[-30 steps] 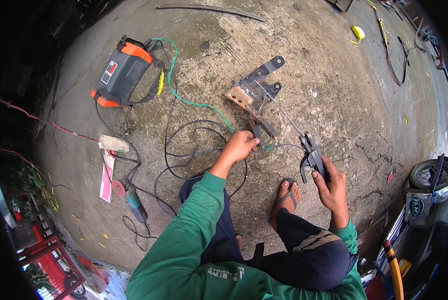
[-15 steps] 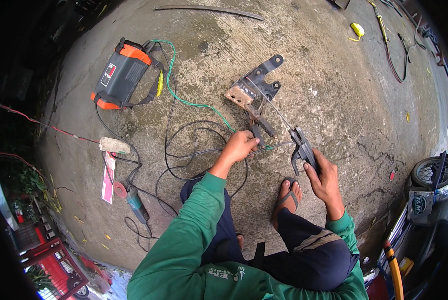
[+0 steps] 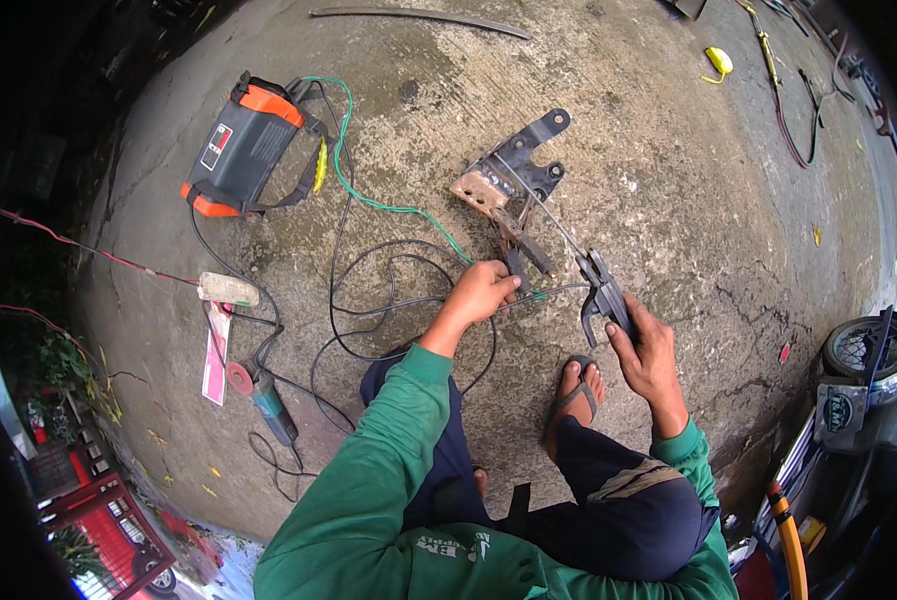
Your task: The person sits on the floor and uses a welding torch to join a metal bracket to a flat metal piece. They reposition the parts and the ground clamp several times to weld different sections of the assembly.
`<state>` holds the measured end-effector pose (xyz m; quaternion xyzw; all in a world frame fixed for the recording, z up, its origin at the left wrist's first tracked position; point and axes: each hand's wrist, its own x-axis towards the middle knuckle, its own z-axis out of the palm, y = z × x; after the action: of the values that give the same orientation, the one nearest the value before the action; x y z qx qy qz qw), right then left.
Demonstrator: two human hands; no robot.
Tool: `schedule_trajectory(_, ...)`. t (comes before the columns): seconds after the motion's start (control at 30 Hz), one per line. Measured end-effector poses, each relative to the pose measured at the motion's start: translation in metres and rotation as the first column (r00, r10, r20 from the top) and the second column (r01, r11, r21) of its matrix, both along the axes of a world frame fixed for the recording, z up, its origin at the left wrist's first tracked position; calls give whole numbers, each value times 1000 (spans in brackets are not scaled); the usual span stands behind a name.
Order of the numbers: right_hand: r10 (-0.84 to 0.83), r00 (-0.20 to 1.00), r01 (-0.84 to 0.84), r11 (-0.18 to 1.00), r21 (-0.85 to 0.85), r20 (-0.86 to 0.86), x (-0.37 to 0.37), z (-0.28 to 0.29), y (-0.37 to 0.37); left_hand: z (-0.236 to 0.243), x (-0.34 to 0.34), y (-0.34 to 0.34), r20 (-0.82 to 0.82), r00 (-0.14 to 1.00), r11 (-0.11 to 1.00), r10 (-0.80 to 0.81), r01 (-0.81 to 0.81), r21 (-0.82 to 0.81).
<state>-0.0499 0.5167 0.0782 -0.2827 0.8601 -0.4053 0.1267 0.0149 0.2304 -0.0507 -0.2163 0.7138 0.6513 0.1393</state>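
A black metal bracket (image 3: pixel 531 133) with a rusty perforated plate (image 3: pixel 476 192) lies on the concrete in front of me. A ground clamp (image 3: pixel 536 257) is at the plate's near side. My left hand (image 3: pixel 481 290) is closed around one of the clamp's dark handles. In my right hand (image 3: pixel 649 352) is a black electrode holder (image 3: pixel 610 302), its lever below the body. From its jaws a thin welding rod (image 3: pixel 543 207) slants up and left over the bracket. The tip appears at the bracket's inner corner; whether it touches, I cannot tell.
An orange and grey welding machine (image 3: pixel 243 150) stands at the left, with a green cable (image 3: pixel 341 150) and looping black cables. An angle grinder (image 3: pixel 273 412) lies near my left leg. A flat metal strip (image 3: pixel 418 18) and a yellow object (image 3: pixel 717 61) lie farther off.
The electrode holder has shifted very slightly up and left in my right hand. My left hand stays in place on the clamp handle.
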Motion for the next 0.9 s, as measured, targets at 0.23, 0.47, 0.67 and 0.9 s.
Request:
schedule_trajectory(0.23, 2, 1000, -2, 999, 39, -6, -2, 1, -1, 6, -2, 2, 9, 1000, 1000, -13, 13, -16)
schedule_trajectory(0.47, -3, 1000, 2, 999, 39, 11, -2, 2, -2, 4, -1, 0, 3, 1000, 1000, -13, 13, -20)
schedule_trajectory(0.67, 11, 1000, -11, 1000, 16, -15, -2, 1, -2, 0, -1, 0, -2, 1000, 1000, -4, 4, -16)
schedule_trajectory(0.9, -3, 1000, 2, 999, 47, 26, -2, 4, -4, 0, 0, 0, -3, 1000, 1000, -4, 4, -13)
